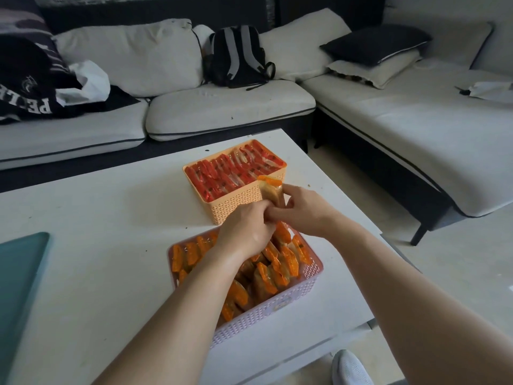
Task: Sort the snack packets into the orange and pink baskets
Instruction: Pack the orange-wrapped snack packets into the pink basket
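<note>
The right hand (301, 208) pinches one snack packet (273, 193) between thumb and curled fingers and holds it upright. The packet has an orange top edge and a clear body with brownish contents. Its lower end is covered by the fingers of both hands.

The left hand (247, 229) meets the right hand at the packet's base with its fingers curled inward. The fingertips are hidden behind the knuckles, so whether they grip the packet or only rest against it cannot be told.

The held packet is above the gap between the two baskets, in front of the near right corner of the orange basket (236, 208).

The orange basket is packed with red packets (227, 175) standing on edge in rows.

The pink basket (263, 315) stands nearer and holds orange packets (280, 263). The left forearm hides part of its contents.

Both baskets stand on a white table (97, 212). A teal flat object (19, 276) lies at the table's left and is cut off by the frame edge.

Behind the table is a light sofa (222, 107) with a dark backpack (238, 56) on it. A white shoe (351, 368) shows partly at the bottom edge.
</note>
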Demonstrator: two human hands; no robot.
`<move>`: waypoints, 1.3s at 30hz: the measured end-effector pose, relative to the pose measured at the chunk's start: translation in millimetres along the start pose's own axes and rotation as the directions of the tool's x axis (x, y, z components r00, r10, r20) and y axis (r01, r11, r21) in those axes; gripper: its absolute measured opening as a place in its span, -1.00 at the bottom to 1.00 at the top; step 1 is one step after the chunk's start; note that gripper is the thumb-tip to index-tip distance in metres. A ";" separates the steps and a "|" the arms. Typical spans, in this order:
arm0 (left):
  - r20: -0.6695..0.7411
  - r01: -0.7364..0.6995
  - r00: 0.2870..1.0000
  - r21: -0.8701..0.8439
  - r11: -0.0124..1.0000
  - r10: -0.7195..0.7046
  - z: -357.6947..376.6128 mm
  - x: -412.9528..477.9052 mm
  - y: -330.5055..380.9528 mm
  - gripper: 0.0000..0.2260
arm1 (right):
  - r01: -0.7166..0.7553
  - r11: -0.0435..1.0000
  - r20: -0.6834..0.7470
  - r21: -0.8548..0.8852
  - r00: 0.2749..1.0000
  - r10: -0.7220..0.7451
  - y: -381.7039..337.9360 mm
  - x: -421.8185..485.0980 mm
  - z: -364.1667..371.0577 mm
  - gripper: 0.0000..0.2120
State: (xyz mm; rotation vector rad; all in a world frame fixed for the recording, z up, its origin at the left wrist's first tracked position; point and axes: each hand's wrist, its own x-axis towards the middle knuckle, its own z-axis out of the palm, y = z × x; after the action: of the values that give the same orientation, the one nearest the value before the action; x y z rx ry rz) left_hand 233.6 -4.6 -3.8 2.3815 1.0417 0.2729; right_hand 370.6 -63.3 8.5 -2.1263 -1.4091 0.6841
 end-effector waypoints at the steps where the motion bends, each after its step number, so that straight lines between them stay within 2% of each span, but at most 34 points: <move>1: 0.007 0.006 1.000 -0.006 1.000 -0.006 -0.9 -0.1 -1.8 -0.82 | 0.006 1.000 -0.029 -0.006 1.000 -0.006 1.4 0.3 -2.6 -0.61; 4: 0.077 0.004 0.997 0.005 1.000 -0.004 2.0 -1.1 -9.4 -0.85 | 0.002 1.000 -0.114 0.019 0.994 0.000 9.0 0.5 -10.2 -0.62; 8: 0.149 -0.017 0.989 0.042 0.999 0.011 3.6 -1.5 -14.5 -0.83 | -0.047 0.931 -0.167 0.362 0.979 0.114 17.5 2.1 -15.1 -0.74; 10: 0.161 -0.004 0.987 0.035 0.999 -0.002 2.8 -0.1 -16.4 -0.83 | -0.042 0.897 -0.185 0.441 0.973 0.137 17.2 3.0 -15.0 -0.79; 13: 0.203 0.024 0.979 0.069 0.997 -0.038 2.0 1.1 -14.9 -0.72 | -0.043 0.891 -0.177 0.452 0.975 0.137 13.5 3.1 -13.3 -0.68; 18: 0.263 -0.034 0.963 0.343 0.939 -0.061 11.4 3.4 -3.9 -0.37 | -0.068 0.880 -0.183 0.471 0.968 0.172 10.9 1.8 -12.0 -0.52; 21: 0.325 -0.081 0.942 0.462 0.883 -0.084 13.3 3.5 1.2 -0.38 | -0.034 0.891 -0.218 0.453 0.965 0.148 12.2 2.6 -11.1 -0.42; 28: 0.404 -0.125 0.910 0.477 0.870 -0.091 9.1 -1.5 6.7 -0.47 | -0.036 0.895 -0.220 0.446 0.964 0.148 10.0 5.1 -7.5 -0.63; 29: 0.396 -0.109 0.914 0.441 0.891 -0.084 8.3 -1.6 4.5 -0.51 | -0.043 0.907 -0.214 0.420 0.966 0.145 9.7 5.5 -6.4 -0.66; 31: 0.331 -0.032 0.943 0.229 0.973 -0.047 2.9 -1.1 -4.7 -0.67 | -0.061 0.939 -0.197 0.339 0.971 0.134 8.8 4.8 -4.5 -0.67; 33: 0.185 0.012 0.983 -0.015 1.000 -0.009 -4.6 -0.5 -16.6 -0.84 | -0.065 0.971 -0.202 0.232 0.973 0.113 8.6 4.5 -3.8 -0.65; 34: 0.101 0.007 0.995 -0.058 0.998 -0.001 -9.3 -0.2 -22.3 -0.86 | -0.058 0.981 -0.213 0.185 0.972 0.097 8.9 4.5 -3.9 -0.65; 37: -0.086 0.018 0.996 -0.020 1.000 -0.020 -14.8 1.0 -37.0 -0.89 | -0.020 0.996 -0.244 0.083 0.969 0.040 7.8 4.8 -2.4 -0.66; 39: -0.087 0.075 0.994 0.014 0.997 -0.073 -9.6 0.5 -40.5 -0.86 | 0.000 1.000 -0.236 0.001 0.972 0.000 7.1 5.5 0.8 -0.64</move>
State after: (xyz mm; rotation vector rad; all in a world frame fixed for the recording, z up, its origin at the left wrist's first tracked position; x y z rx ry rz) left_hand 205.0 22.5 -17.4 2.3584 1.1735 0.3437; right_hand 376.9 -60.6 2.6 -2.1261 -1.2794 0.4149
